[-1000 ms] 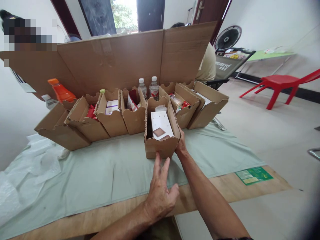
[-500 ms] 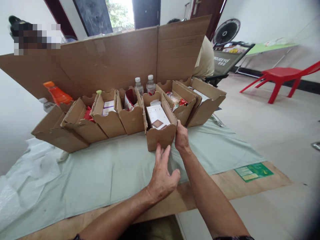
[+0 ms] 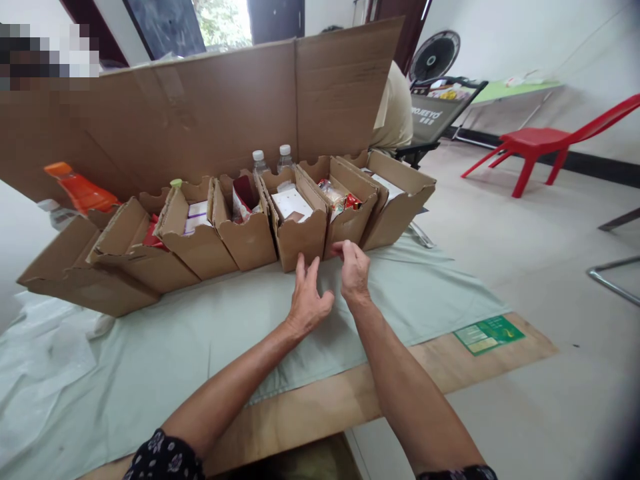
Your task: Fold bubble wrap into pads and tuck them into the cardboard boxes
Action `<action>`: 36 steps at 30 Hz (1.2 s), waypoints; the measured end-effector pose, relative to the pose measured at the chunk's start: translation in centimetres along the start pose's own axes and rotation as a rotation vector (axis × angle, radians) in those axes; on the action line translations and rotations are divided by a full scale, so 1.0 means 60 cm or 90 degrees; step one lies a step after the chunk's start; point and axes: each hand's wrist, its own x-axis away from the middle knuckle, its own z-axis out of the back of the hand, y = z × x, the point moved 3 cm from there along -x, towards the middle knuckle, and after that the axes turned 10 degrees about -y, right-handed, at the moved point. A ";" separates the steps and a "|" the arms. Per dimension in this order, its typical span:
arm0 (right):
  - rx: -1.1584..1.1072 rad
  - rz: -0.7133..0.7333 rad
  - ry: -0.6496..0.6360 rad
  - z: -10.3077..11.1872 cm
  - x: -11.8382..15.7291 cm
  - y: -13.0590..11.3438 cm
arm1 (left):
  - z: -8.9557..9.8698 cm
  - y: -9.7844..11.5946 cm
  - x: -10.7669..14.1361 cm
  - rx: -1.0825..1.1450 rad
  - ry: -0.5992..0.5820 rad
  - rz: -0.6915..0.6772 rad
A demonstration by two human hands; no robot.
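Brown, wavy-rimmed, a cardboard box (image 3: 303, 241) stands before the left hand (image 3: 307, 303), fingers splayed, and right hand (image 3: 355, 275), fingers curled closed.

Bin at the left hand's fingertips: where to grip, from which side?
I'd pinch that bin by its front wall at the dipped rim, coming from the near side and above. Its upper front is exposed, while the left neighbour and right neighbour crowd its side walls. The white box inside may limit finger room.

White walls (image 3: 505, 47), pale shiny floor (image 3: 480, 233), red plastic chair (image 3: 537, 140), black fan (image 3: 434, 59), bright window (image 3: 223, 23), green-topped table (image 3: 520, 90).
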 end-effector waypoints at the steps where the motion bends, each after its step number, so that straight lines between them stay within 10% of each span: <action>1: 0.005 0.004 0.005 0.002 -0.001 0.001 | 0.001 -0.002 -0.005 -0.005 0.003 -0.003; 10: 0.036 0.023 0.018 0.009 -0.003 0.002 | 0.017 -0.020 0.035 -0.076 -0.066 -0.006; 16: 0.094 0.075 -0.056 -0.011 0.018 -0.023 | 0.128 -0.109 0.153 -0.309 -0.109 -0.014; 23: 0.088 0.114 -0.214 -0.100 0.055 -0.060 | 0.250 -0.190 0.261 -0.369 0.073 0.022; 31: 0.292 0.169 -0.415 -0.236 -0.024 -0.155 | 0.242 -0.187 0.251 -0.385 0.109 0.027; 36: 0.430 0.169 -0.407 -0.280 -0.054 -0.165 | 0.244 -0.182 0.250 -0.364 0.111 0.028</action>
